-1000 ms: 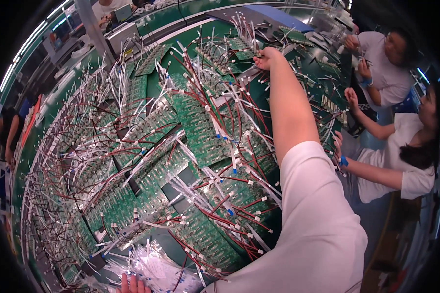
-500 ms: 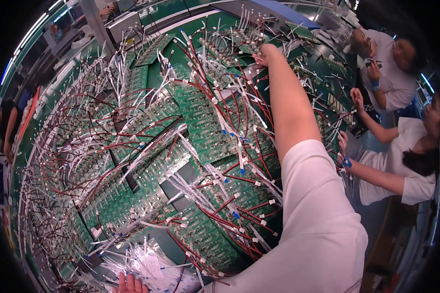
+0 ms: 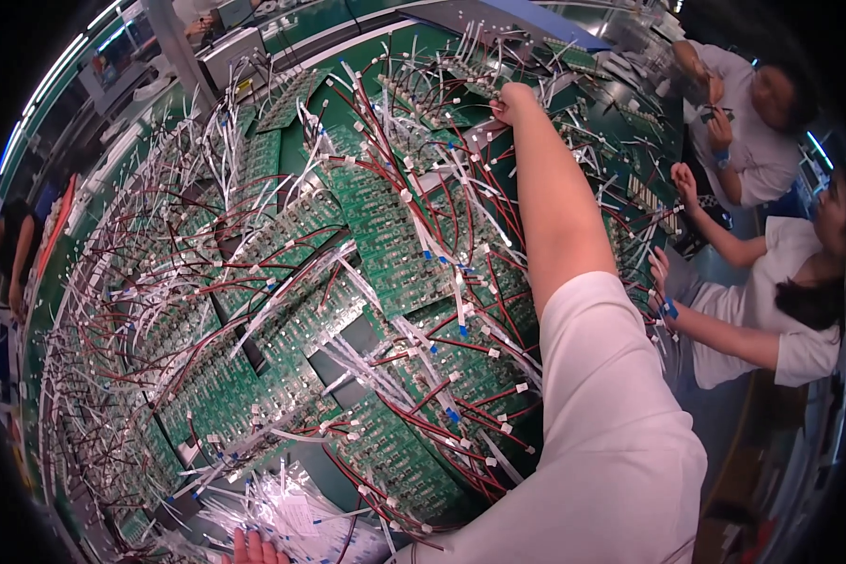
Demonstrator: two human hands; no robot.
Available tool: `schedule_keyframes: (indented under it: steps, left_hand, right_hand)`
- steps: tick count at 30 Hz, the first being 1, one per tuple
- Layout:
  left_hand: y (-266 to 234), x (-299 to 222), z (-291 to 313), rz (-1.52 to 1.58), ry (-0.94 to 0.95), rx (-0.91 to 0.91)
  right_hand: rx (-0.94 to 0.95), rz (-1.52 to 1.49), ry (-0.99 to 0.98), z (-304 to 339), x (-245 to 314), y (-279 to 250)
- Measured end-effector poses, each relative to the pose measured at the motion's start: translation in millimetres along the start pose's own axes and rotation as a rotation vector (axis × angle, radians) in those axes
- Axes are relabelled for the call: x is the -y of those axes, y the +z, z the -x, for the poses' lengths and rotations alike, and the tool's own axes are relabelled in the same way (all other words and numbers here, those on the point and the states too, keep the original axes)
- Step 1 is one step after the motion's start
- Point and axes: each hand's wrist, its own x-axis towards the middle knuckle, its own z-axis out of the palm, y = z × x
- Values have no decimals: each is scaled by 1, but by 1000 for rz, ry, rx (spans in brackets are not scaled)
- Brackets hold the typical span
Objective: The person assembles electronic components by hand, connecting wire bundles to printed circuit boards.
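Note:
My right arm stretches to the far side of the table. My right hand (image 3: 511, 101) is closed there, its fingertips bent down beside a green circuit board (image 3: 468, 77) with wires on it; what they pinch is too small to make out. At the lower edge only the fingers of my left hand (image 3: 256, 549) show, stretched out and holding nothing visible. They are next to a clear plastic bag (image 3: 296, 512) of white flat cables with blue ends. Green circuit board panels (image 3: 385, 226) with red, black and white wires lie between my hands.
More wired boards (image 3: 207, 395) overlap across the left of the table, with loose wires sticking up. A metal post (image 3: 171, 47) and a grey box (image 3: 235, 54) stand at the far left. On the right, two co-workers in white shirts (image 3: 724, 320) sit at the table, handling boards.
My right fingers have drawn in and curled closer together at the same far spot. My left fingers have shifted slightly to the right. The boards lie as before.

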Motion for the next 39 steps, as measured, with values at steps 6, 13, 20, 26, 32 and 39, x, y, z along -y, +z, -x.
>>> schedule_keyframes:
  steps: [6,13,20,26,32,39]
  left_hand:
    - [-2,-1,1,-10,3,-12]
    - [-2,0,-1,4,-8,0]
    - [-2,0,1,11,0,-11]
    - [-2,1,1,13,7,-1]
    - [-3,0,0,18,1,-4]
    - [-2,0,1,20,-3,-20]
  right_hand:
    - [143,-258,87,14,5,-7]
    - [238,-251,184,25,3,3]
    - [152,-303,308,9,-2,17]
    - [-21,-407,229,3,-7,19]
    - [-107,-424,218,9,-3,17]
    - [-261,-379,183,5,-5,9]
